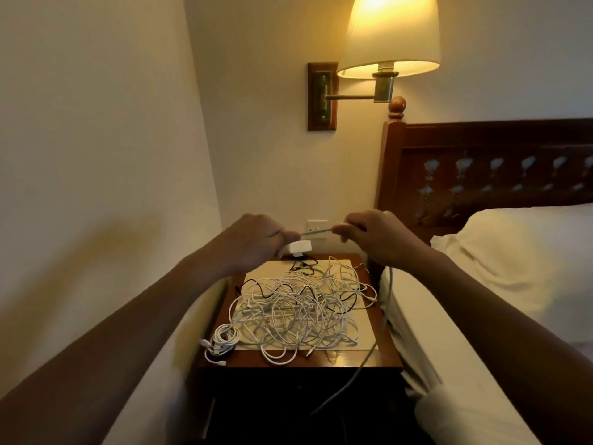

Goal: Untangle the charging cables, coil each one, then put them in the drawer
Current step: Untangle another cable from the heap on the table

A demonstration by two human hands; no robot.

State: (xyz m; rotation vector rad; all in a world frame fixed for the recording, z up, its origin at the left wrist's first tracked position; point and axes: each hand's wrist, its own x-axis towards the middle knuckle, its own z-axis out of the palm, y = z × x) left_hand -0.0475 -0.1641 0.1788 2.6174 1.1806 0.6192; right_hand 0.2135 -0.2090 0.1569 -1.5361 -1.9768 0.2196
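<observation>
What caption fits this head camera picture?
Left hand and right hand stretch a cable above tangled cables on the nightstand.

Nothing readable is showing: the small white square charger plug (296, 248) is bearing only a faint, blurred round mark, and the tangled white charging cables (290, 305) are carrying no legible print.

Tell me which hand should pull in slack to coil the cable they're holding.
Right, probably. The right hand holds the cable where its long tail drops past the right edge of the nightstand, so it can draw slack in. The left hand only pinches the short end, suiting it as anchor.
</observation>
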